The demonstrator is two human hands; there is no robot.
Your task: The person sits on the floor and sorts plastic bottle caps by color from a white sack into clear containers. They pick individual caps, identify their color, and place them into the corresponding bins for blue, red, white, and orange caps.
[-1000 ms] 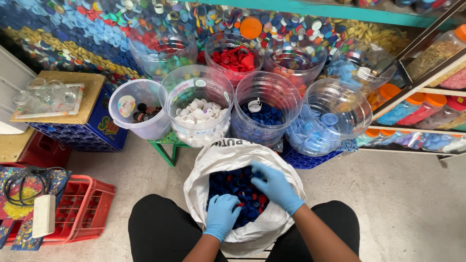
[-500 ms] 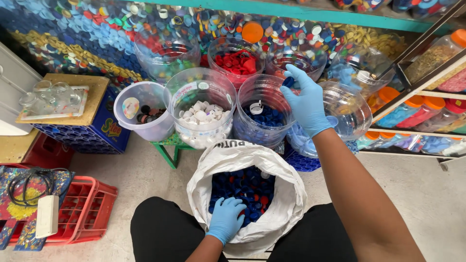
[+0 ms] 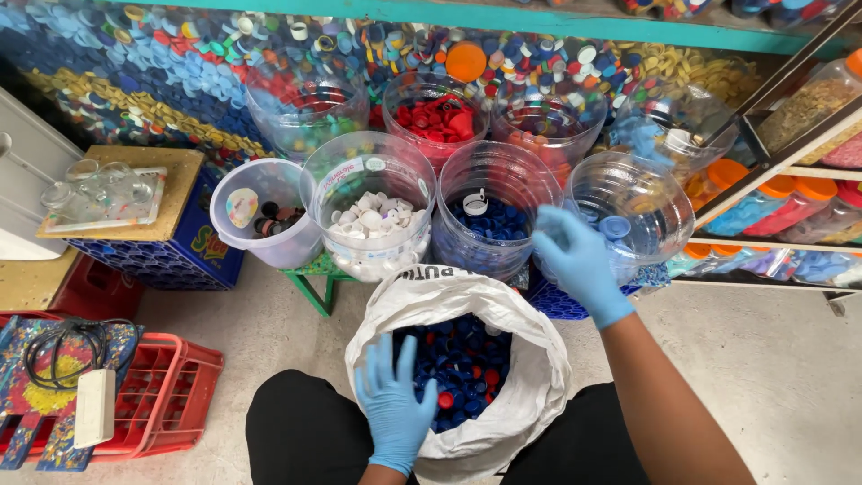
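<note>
Head view: looking down into a white sack point(image 3: 530, 359) of mostly dark blue bottle caps point(image 3: 458, 364), sitting between the knees. Left hand point(image 3: 395, 409) resting on the sack's near rim, gloved fingers spread — gripping nothing. Right hand point(image 3: 579, 260) hovering between the sack and a clear tub point(image 3: 633, 211), fingers loosely curled; impossible to tell whether pinching a cap.

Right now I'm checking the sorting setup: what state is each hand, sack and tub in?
left hand: gloved, open, at the sack's rim
right hand: gloved, raised between tubs
white sack: open, holding mostly blue caps
white-cap tub: part full
dark-blue-cap tub: part full
red-cap tub: part full
</note>
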